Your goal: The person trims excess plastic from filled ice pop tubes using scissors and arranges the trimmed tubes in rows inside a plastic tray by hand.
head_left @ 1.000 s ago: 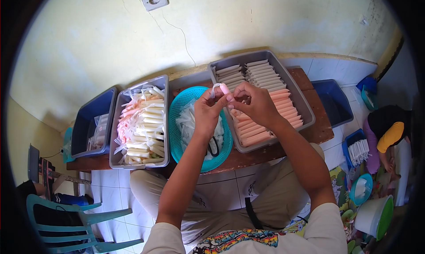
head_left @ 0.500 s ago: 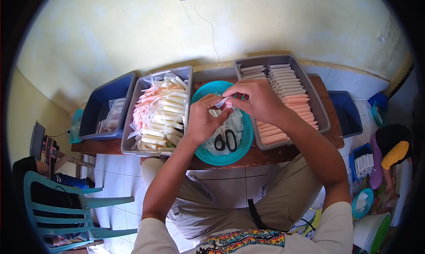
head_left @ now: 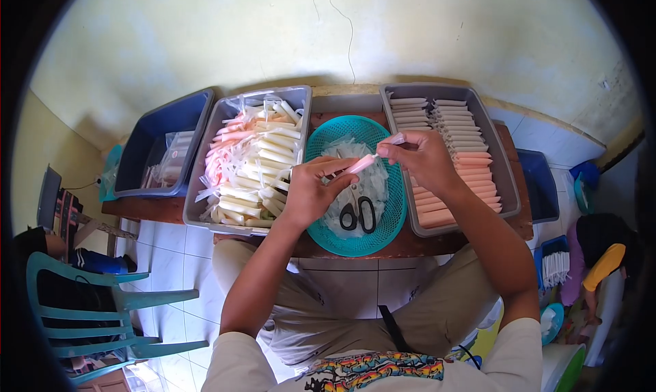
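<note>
Above the turquoise basket [head_left: 398, 218], my left hand [head_left: 306, 190] is closed around a pink ice pop [head_left: 362, 164] in a clear plastic sleeve, its end pointing up to the right. My right hand [head_left: 425, 163] pinches the twisted plastic tail at that end. Below them, black-handled scissors [head_left: 367, 215] lie on crumpled clear plastic scraps [head_left: 335, 214] in the basket. To the left is a grey tray [head_left: 193, 211] heaped with loose cream and pink ice pops. On the right, another grey tray [head_left: 507, 173] holds neat rows of white and pink ones.
Both trays and the basket stand on a brown wooden bench [head_left: 328, 248] against the wall. Dark blue bins [head_left: 133, 170] [head_left: 540, 187] flank them. A green plastic chair [head_left: 75, 317] is at lower left. Another person [head_left: 605, 262] is at far right, beside a blue basket [head_left: 552, 272] of white sticks.
My hands have moved apart slightly, and the pink ice pop's body now shows between them. My right hand has drawn to the right with the plastic tail. The camera view has shifted a little.
</note>
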A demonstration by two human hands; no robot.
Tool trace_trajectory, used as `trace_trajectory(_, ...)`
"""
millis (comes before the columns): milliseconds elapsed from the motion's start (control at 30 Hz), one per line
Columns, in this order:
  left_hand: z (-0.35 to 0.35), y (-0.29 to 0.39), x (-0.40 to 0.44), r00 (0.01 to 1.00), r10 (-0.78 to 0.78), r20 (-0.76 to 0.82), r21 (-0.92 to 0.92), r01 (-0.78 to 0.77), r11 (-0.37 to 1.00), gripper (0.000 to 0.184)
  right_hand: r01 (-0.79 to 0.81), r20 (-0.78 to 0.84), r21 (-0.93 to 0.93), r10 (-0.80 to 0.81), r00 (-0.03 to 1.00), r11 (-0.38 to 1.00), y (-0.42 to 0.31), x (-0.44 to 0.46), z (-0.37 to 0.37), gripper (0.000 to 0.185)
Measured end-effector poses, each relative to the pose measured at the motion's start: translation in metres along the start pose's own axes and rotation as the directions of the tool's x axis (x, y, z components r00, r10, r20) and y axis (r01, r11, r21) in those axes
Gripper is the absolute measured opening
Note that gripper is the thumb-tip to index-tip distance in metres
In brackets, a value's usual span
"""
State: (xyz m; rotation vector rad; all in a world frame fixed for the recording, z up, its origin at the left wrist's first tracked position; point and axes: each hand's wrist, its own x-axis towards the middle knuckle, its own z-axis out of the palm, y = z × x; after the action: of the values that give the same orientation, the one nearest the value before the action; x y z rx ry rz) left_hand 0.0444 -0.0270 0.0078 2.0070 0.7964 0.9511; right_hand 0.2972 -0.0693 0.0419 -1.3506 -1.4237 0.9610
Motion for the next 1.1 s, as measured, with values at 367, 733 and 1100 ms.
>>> trace_trajectory(367,-0.007,-0.019,0.000,0.988,0.132,-0.083,0.163,-0.117,0.980,0.042,-0.030,-0.004,0.063,0.031,1.000,0.998,0.017,0.013,0.005,0.030)
trace_trajectory(733,-0.004,-0.026,-0.002,0.974,0.203,-0.098,0.303,-0.165,0.939,0.038,-0.004,-0.041,0.031,0.005,0.999,1.000,0.037,0.022,0.009,0.028)
trace_trajectory(1100,-0.012,-0.031,-0.006,0.973,0.166,-0.161,0.297,-0.112,0.948,0.041,-0.061,0.002,0.021,0.061,0.998,0.998,0.028,0.018,0.016,0.031)
